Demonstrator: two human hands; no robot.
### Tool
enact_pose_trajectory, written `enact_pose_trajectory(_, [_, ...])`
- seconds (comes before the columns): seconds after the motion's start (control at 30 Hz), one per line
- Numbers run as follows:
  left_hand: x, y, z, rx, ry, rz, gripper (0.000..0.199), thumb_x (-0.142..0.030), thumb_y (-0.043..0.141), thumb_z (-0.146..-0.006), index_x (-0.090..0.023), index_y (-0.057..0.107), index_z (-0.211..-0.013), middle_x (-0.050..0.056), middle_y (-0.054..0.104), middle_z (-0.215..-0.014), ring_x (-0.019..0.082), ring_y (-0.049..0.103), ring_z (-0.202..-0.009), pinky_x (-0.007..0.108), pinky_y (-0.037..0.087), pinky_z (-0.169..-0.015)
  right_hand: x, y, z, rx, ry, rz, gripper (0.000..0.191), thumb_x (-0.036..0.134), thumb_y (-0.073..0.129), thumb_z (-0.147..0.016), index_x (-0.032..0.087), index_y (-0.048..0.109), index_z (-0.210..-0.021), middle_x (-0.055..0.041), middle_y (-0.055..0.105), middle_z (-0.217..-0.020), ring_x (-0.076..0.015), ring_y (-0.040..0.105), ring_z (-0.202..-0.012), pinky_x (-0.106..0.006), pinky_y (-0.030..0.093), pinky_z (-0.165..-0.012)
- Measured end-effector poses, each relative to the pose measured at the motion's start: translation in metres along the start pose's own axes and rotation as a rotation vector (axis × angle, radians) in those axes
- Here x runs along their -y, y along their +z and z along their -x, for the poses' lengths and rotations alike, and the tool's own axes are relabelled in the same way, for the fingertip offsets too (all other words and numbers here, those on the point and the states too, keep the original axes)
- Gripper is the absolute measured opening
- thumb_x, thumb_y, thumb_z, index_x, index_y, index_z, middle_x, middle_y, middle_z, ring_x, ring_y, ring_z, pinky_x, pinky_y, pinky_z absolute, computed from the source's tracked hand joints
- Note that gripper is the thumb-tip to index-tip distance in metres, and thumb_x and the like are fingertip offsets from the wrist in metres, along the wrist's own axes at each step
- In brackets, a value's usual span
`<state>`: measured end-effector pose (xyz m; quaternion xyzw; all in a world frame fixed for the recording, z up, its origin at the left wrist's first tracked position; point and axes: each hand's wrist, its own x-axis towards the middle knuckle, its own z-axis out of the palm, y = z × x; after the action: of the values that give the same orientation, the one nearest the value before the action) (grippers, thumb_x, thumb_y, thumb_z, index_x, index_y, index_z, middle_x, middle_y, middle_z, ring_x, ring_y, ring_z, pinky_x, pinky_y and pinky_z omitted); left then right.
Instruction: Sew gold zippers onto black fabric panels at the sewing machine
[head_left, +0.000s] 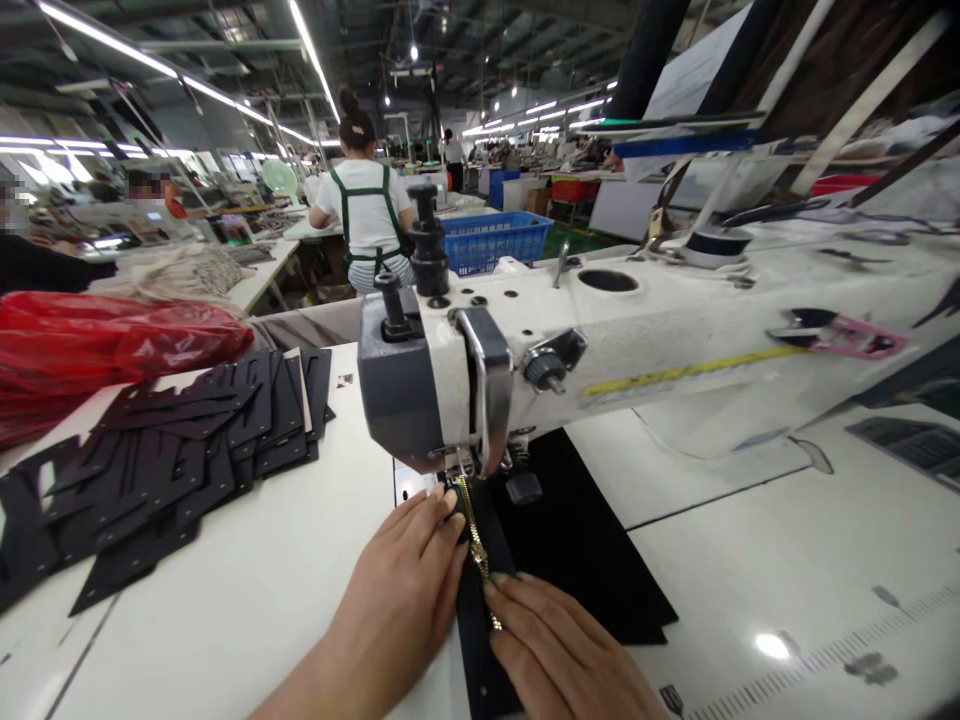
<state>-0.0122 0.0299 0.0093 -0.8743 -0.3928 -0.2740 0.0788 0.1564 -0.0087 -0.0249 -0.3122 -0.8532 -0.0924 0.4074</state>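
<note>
A gold-toothed zipper (473,520) on dark tape runs lengthwise under the sewing machine's (427,380) needle area. Its metal slider shows between my two hands. The fingers of my left hand (409,575) are bent together on the zipper's left edge, close to the presser foot. Lower down, my right hand (566,645) grips the zipper's right side, its fingers together and the thumb hidden. Black fabric (585,540) lies flat under the machine arm, to the right of the zipper. The needle tip is hard to make out.
Dark cut pieces (187,440) lie in an overlapping pile on the table at left, beside a red plastic bag (112,340). Pink-handled thread snips (847,333) rest on the machine arm. Behind stand a blue crate (495,240) and a seated co-worker (371,200).
</note>
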Motion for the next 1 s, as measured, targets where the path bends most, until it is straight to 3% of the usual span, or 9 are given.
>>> enact_pose_trajectory(0.13, [0.003,0.003,-0.001,-0.022,0.012,-0.005,0.023,-0.012,0.039,-0.088,-0.011,0.059,-0.098,0.010,0.064,-0.097,0.021,0.059,-0.095,0.036,0.053,-0.087,-0.004,0.004,-0.007,-0.027,-0.002,0.031,0.044,0.008,0.022,-0.091,0.013,0.061,-0.072,-0.0071,0.070,-0.083,-0.0160,0.064,-0.084,-0.026,0.052,-0.081])
enact_pose_trajectory(0.3, [0.008,0.005,-0.002,-0.016,0.015,-0.005,0.023,-0.013,0.039,-0.088,-0.010,0.058,-0.100,0.012,0.063,-0.097,0.023,0.059,-0.097,0.036,0.053,-0.086,-0.007,0.012,-0.009,-0.044,-0.031,0.041,0.052,0.029,0.020,-0.096,0.011,0.062,-0.071,-0.0094,0.069,-0.082,-0.0194,0.064,-0.081,-0.029,0.054,-0.077])
enact_pose_trajectory(0.4, [0.008,0.005,-0.001,-0.017,-0.012,0.018,0.022,-0.014,0.040,-0.088,-0.010,0.058,-0.099,0.012,0.063,-0.096,0.023,0.058,-0.098,0.036,0.053,-0.087,-0.008,0.012,-0.009,-0.039,-0.047,0.035,0.050,0.030,0.022,-0.096,0.010,0.062,-0.073,-0.0113,0.069,-0.085,-0.0213,0.064,-0.083,-0.031,0.054,-0.077])
enact_pose_trajectory(0.6, [0.009,0.002,0.003,0.064,-0.070,0.071,0.026,-0.015,0.038,-0.088,-0.013,0.059,-0.103,0.011,0.062,-0.102,0.023,0.057,-0.104,0.038,0.051,-0.090,-0.009,-0.012,-0.017,0.135,0.070,-0.191,0.024,0.028,0.043,-0.087,0.010,0.059,-0.092,-0.0127,0.066,-0.094,-0.0222,0.060,-0.091,-0.034,0.051,-0.083])
enact_pose_trajectory(0.7, [0.008,-0.003,0.011,0.107,-0.062,0.100,0.030,-0.012,0.036,-0.087,-0.014,0.056,-0.110,0.012,0.060,-0.112,0.022,0.054,-0.109,0.039,0.049,-0.092,-0.007,-0.024,-0.019,0.172,0.167,-0.250,0.029,0.028,0.050,-0.084,0.008,0.054,-0.106,-0.0132,0.064,-0.098,-0.0219,0.058,-0.097,-0.033,0.051,-0.085])
enact_pose_trajectory(0.83, [0.000,-0.011,0.023,0.116,-0.169,0.093,0.034,-0.016,0.042,-0.083,-0.011,0.051,-0.115,0.016,0.050,-0.123,0.027,0.051,-0.111,0.044,0.050,-0.088,-0.004,-0.026,-0.014,0.225,0.076,-0.198,0.030,0.024,0.051,-0.084,0.007,0.053,-0.109,-0.0161,0.060,-0.110,-0.0244,0.053,-0.108,-0.037,0.048,-0.091])
enact_pose_trajectory(1.0, [-0.003,-0.013,0.020,0.086,-0.280,0.115,0.017,-0.017,0.050,-0.081,-0.017,0.059,-0.095,0.010,0.058,-0.100,0.025,0.055,-0.091,0.046,0.049,-0.077,-0.005,-0.023,-0.015,0.218,0.031,-0.145,0.026,0.010,0.039,-0.086,0.006,0.057,-0.104,-0.0148,0.063,-0.104,-0.0235,0.057,-0.102,-0.036,0.050,-0.088])
